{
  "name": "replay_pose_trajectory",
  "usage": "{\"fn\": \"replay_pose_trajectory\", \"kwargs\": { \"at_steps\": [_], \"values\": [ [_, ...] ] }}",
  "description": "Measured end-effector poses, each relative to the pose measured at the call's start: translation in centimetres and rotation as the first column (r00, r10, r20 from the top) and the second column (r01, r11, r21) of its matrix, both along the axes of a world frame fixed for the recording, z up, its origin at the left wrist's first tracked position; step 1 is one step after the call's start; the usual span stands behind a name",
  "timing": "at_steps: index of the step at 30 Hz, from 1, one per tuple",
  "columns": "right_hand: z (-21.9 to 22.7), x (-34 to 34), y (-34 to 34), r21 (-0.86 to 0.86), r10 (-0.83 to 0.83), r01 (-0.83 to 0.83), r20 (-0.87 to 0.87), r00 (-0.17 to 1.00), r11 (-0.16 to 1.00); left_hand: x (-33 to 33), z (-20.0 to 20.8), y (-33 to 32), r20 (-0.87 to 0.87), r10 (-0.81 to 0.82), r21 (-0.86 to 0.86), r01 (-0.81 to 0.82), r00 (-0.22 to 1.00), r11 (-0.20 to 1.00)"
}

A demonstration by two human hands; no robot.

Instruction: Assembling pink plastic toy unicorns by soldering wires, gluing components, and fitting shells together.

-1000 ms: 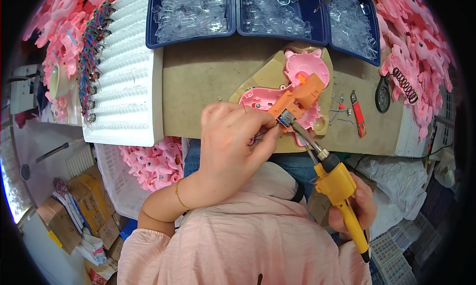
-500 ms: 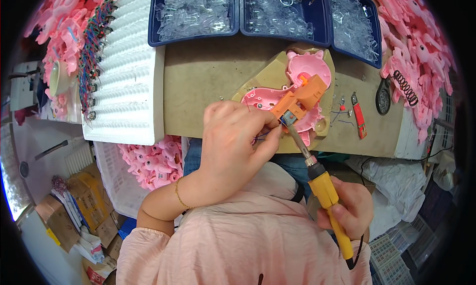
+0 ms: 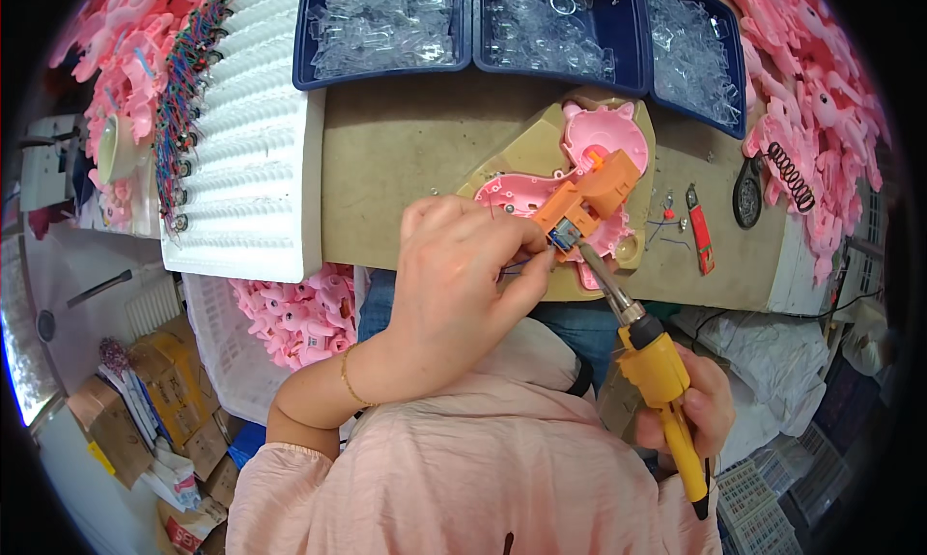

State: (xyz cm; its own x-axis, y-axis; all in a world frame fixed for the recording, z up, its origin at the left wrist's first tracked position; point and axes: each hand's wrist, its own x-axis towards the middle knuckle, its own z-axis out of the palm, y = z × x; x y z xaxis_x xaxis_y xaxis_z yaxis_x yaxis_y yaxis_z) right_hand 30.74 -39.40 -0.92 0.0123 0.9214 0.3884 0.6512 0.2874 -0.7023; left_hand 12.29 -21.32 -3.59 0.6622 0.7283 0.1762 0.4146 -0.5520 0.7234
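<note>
My right hand (image 3: 697,406) grips a yellow soldering iron (image 3: 660,374), its metal tip pointing up and left, just beside an orange plastic housing (image 3: 596,190). My left hand (image 3: 473,256) is closed in a pinch at the housing's near end, where a dark wire (image 3: 518,263) shows by the fingers. A small blue and metal part (image 3: 565,235) sits in that end of the housing. Beneath lies a pink toy shell half (image 3: 603,130), resting in a tan fixture (image 3: 521,148). What exactly the left fingertips press on is partly hidden.
Dark blue bins (image 3: 463,70) of clear plastic parts line the back. A white ridged tray (image 3: 311,169) stands left with wired components (image 3: 183,111). A red-handled cutter (image 3: 699,235) and wire scraps lie right. Pink shells (image 3: 821,101) pile up, others fill a white basket (image 3: 217,323).
The soldering iron has drawn back down and right, its tip now off the blue part. My right hand has shifted slightly right with it. The left hand stays nearly where it was.
</note>
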Motion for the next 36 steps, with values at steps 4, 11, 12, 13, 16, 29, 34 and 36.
{"fn": "replay_pose_trajectory", "kwargs": {
  "at_steps": [4,11,12,13,16,29,34,36],
  "values": [
    [0.3,0.5,-1.6,-0.049,-0.060,0.058,-0.047,0.997,0.997,-1.9,2.1,0.9,-0.047,-0.055,-0.020,0.054,0.997,0.998],
    [-1.5,0.0,-1.6,0.024,-0.135,0.143,-0.209,0.968,0.989,-4.1,-1.7,2.6,0.043,-0.028,-0.223,0.037,0.999,0.974],
    [-1.6,0.0,-1.8,0.029,-0.138,0.147,-0.213,0.967,0.989,-3.7,-1.8,2.5,0.040,-0.032,-0.217,0.040,0.999,0.975],
    [-1.6,0.0,-2.1,0.017,-0.172,0.181,-0.241,0.955,0.983,-3.2,-1.9,2.2,0.243,0.133,-0.534,0.018,0.961,0.845],
    [-1.6,-0.1,-3.2,-0.019,-0.271,0.281,-0.324,0.906,0.960,-2.6,-1.3,2.5,0.355,0.394,-0.827,0.088,0.848,0.555],
    [-2.4,-0.9,-4.3,-0.014,-0.418,0.449,-0.396,0.818,0.893,-0.6,1.3,3.5,0.166,-0.077,-0.074,0.091,0.983,0.993],
    [-2.3,-1.2,-5.9,-0.073,-0.440,0.466,-0.482,0.758,0.882,-0.8,1.6,0.2,-0.031,-0.064,0.220,0.069,0.997,0.973],
    [-2.5,-1.5,-5.1,0.001,-0.274,0.325,-0.536,0.799,0.946,-0.4,0.8,-0.3,-0.034,-0.036,0.222,0.043,0.999,0.974]
  ]
}}
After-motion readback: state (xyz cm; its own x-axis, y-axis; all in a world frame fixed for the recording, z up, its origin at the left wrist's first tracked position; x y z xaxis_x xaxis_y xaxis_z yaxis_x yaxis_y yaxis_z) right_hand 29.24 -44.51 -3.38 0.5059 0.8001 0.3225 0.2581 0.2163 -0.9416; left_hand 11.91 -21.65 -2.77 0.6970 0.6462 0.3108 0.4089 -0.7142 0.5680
